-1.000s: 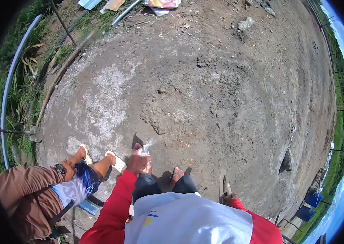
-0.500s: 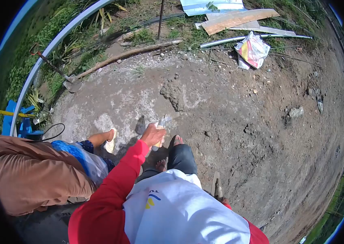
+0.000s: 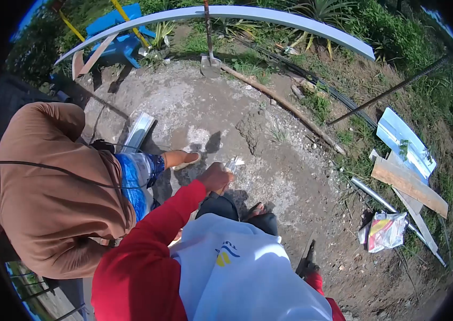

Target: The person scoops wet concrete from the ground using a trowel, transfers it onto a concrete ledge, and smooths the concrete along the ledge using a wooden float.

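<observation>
In front of my body, my left hand (image 3: pixel 217 177) is closed around a short object with a pale, shiny end (image 3: pixel 231 163). The fingers cover most of it, and its kind is unclear. Lower right, my right hand (image 3: pixel 310 267) hangs by my side, closed on a narrow, dark, pointed tool (image 3: pixel 306 251) whose blade-like tip points forward. My sleeves are red, and below the left hand my feet stand on the ground (image 3: pixel 199 101).
To my left is a person in a brown top (image 3: pixel 60 176). Ahead stand a shovel (image 3: pixel 211 65) and a long wooden pole (image 3: pixel 285 104), with a curved white strip (image 3: pixel 290 18) beyond. On the right lie metal sheet (image 3: pixel 405 142), boards (image 3: pixel 411 184), a pipe (image 3: pixel 373 193) and a printed sack (image 3: pixel 387 231).
My view has swung left, so the sack and boards now sit lower right. More of the person in brown shows. My feet have shifted in a step, and both hands keep their objects.
</observation>
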`<state>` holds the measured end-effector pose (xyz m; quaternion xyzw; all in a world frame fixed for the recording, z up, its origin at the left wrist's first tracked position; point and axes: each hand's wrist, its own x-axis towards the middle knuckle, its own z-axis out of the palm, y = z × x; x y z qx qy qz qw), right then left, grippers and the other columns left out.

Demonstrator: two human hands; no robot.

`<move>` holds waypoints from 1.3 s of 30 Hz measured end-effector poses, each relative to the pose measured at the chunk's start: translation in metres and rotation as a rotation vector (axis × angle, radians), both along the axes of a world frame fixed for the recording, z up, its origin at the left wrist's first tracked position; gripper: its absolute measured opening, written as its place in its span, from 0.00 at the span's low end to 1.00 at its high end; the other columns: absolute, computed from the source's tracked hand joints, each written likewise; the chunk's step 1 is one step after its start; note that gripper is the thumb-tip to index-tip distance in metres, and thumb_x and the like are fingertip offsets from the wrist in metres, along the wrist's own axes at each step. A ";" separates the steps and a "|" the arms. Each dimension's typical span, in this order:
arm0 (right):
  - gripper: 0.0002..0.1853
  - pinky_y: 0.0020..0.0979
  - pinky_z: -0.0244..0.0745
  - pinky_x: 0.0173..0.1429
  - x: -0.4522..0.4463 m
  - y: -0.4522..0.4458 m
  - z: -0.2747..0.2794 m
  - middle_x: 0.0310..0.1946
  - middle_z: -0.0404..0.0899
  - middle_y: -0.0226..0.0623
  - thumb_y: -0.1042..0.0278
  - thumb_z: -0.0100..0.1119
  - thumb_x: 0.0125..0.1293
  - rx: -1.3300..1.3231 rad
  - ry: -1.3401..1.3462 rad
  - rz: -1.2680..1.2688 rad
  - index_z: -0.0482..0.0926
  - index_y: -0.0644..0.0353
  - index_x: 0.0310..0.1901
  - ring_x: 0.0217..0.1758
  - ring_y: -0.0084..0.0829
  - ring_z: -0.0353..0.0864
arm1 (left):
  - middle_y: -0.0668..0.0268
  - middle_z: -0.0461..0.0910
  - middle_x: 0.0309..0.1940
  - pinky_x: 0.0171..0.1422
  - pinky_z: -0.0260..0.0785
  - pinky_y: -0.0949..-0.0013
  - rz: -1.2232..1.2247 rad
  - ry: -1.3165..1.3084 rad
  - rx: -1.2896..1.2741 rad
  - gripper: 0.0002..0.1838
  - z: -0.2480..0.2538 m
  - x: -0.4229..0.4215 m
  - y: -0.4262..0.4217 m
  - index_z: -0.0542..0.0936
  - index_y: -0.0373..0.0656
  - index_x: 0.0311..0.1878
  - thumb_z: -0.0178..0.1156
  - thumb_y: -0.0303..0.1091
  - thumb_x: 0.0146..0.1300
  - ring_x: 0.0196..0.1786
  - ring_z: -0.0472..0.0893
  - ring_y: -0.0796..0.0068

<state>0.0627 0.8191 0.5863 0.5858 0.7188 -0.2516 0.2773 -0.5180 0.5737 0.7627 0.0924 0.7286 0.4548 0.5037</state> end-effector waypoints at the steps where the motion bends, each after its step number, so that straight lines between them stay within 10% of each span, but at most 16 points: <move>1: 0.29 0.37 0.76 0.44 -0.013 0.040 -0.001 0.39 0.80 0.51 0.60 0.69 0.39 0.034 0.006 0.082 0.76 0.70 0.44 0.44 0.43 0.81 | 0.63 0.72 0.14 0.18 0.63 0.65 0.095 -0.019 0.065 0.10 0.009 -0.005 0.000 0.73 0.34 0.28 0.58 0.33 0.52 0.15 0.73 0.72; 8: 0.33 0.41 0.75 0.51 -0.230 0.171 0.080 0.47 0.76 0.56 0.51 0.67 0.44 0.070 0.015 0.138 0.74 0.68 0.49 0.50 0.46 0.77 | 0.65 0.72 0.14 0.16 0.62 0.67 0.342 0.036 0.138 0.12 0.013 -0.062 -0.019 0.73 0.31 0.31 0.57 0.33 0.54 0.12 0.70 0.73; 15: 0.33 0.40 0.75 0.48 -0.444 0.176 0.033 0.44 0.76 0.54 0.52 0.67 0.44 0.084 0.060 0.386 0.74 0.66 0.49 0.47 0.44 0.78 | 0.63 0.72 0.13 0.14 0.61 0.71 0.565 -0.109 0.190 0.16 0.011 -0.144 -0.064 0.70 0.30 0.45 0.57 0.29 0.56 0.12 0.71 0.75; 31: 0.31 0.38 0.76 0.41 -0.976 0.156 -0.059 0.37 0.78 0.49 0.53 0.68 0.42 -0.006 -0.023 0.853 0.75 0.62 0.47 0.39 0.41 0.80 | 0.66 0.69 0.15 0.16 0.64 0.71 1.209 -0.133 0.139 0.07 -0.037 -0.378 -0.146 0.69 0.38 0.33 0.57 0.27 0.54 0.14 0.70 0.76; 39: 0.30 0.37 0.77 0.38 -1.342 0.089 -0.020 0.33 0.79 0.46 0.54 0.69 0.41 0.144 0.084 1.276 0.75 0.60 0.47 0.36 0.39 0.80 | 0.68 0.69 0.14 0.17 0.64 0.70 1.453 -0.119 0.092 0.07 -0.053 -0.497 -0.179 0.69 0.41 0.32 0.57 0.28 0.54 0.14 0.69 0.77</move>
